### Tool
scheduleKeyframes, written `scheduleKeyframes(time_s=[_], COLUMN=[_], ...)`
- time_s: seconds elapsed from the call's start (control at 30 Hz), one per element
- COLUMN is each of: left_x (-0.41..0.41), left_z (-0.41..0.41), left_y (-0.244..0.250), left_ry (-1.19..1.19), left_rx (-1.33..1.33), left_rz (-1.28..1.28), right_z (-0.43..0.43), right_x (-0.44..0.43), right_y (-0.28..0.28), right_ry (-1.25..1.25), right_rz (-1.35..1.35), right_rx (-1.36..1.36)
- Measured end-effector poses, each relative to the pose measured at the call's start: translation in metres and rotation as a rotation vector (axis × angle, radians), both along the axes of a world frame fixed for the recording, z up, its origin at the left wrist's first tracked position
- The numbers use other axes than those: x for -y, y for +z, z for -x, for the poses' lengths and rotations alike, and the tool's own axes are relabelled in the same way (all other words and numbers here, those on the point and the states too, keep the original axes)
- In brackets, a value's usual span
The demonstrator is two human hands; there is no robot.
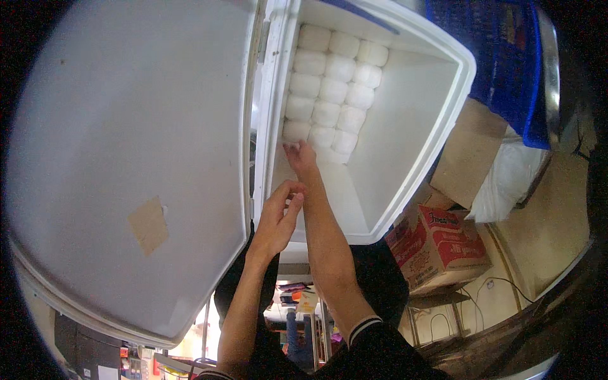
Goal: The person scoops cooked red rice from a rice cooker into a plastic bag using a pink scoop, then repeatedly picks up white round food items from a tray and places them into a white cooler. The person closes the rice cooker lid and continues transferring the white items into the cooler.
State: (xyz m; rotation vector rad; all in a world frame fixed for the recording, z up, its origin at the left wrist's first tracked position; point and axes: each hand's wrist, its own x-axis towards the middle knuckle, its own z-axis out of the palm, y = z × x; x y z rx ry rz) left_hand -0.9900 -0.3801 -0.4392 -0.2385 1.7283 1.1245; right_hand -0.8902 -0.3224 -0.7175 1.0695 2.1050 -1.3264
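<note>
A white chest freezer [375, 190] stands open before me. Inside it, several white, rounded, packed pieces [339, 66] lie in close rows, three across; what they are made of I cannot tell. My right hand [300, 156] reaches down into the freezer, fingers bent at the near edge of the rows, by the lower left piece [296, 129]. Whether it grips anything is unclear. My left hand [283, 213] is over the freezer's near left rim, beside my right forearm, its thumb and fingers curled with a small gap between them. No object shows in it.
The raised freezer lid [190, 118], with a tan patch [148, 226] on it, fills the left side. To the right are a blue plastic crate [503, 61], a cardboard box holding clear plastic bags [498, 175] and a red-printed carton [446, 251]. Loose cables [510, 281] hang below.
</note>
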Motion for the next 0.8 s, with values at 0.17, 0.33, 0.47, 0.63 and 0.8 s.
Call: scheduleKeyframes(time_s=[0.17,0.33,0.47,0.63,0.8], left_x=[0.006,0.023,0.007,-0.073,-0.127], left_z=[-0.002,-0.018,-0.004,0.047,0.08], left_y=[-0.006,0.057,0.203,0.4,0.516], left_ry=[0.075,0.129,0.073,-0.123,-0.195], left_rx=[-0.086,0.047,-0.108,-0.419,-0.588], left_rz=[-0.071,0.024,-0.111,-0.288,-0.473], right_z=[-0.014,-0.087,-0.042,-0.045,-0.075], right_x=[-0.021,-0.006,-0.034,-0.078,-0.154], right_y=[0.077,0.186,0.427,0.645,0.831], right_ry=[-0.637,0.242,-0.543,-0.301,-0.229], right_rz=[0.418,-0.791,0.432,0.45,0.371], right_rx=[0.197,-0.314,0.143,-0.288,-0.643])
